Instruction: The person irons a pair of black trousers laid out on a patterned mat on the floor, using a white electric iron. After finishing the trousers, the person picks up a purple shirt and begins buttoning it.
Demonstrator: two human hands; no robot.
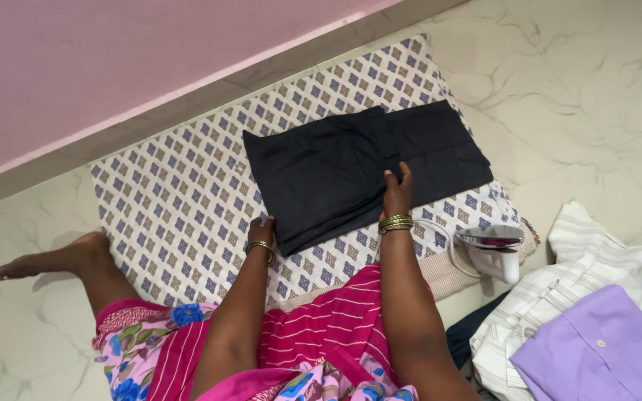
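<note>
A folded black garment lies on a white patterned cloth spread on the floor. My right hand rests flat on the garment's near edge, fingers together and pointing away from me. My left hand touches the patterned cloth beside the garment's near left corner, its fingers partly curled; it appears to hold nothing. Both wrists wear gold bangles.
A white electric iron stands at the cloth's right edge with its cord looping beside it. A striped white shirt and a lilac shirt are piled at the lower right. A pink wall runs along the back. My bare foot lies at the left.
</note>
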